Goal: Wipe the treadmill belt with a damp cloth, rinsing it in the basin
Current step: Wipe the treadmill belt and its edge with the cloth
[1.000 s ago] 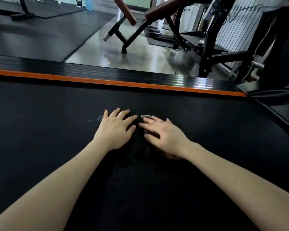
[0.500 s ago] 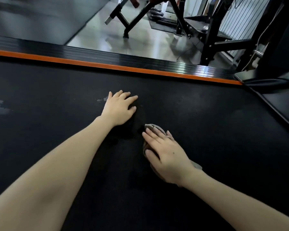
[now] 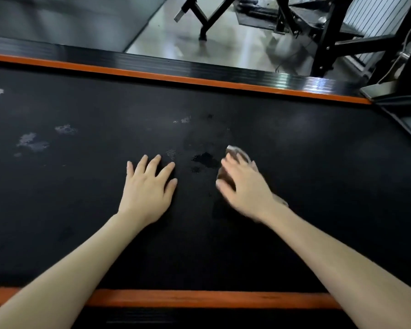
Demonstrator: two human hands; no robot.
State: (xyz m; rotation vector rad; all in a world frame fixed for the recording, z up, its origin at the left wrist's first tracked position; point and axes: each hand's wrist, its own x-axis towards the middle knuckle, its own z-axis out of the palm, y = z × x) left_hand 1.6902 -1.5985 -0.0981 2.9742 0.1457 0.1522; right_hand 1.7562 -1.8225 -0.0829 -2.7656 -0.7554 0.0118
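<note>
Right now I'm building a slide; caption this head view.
Right hand presses a cloth on the treadmill belt; left hand lies flat beside it.

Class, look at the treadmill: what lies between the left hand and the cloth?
In the head view, only belt with dark damp-looking patches lies between left hand and cloth.

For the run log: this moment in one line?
wiping | right hand on cloth | left hand flat on belt | smudges beyond left hand

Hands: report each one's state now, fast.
Left hand: open, flat on the treadmill belt, holding nothing.
Right hand: open, blurred, fingers straight, pressing the cloth onto the treadmill belt.
</note>
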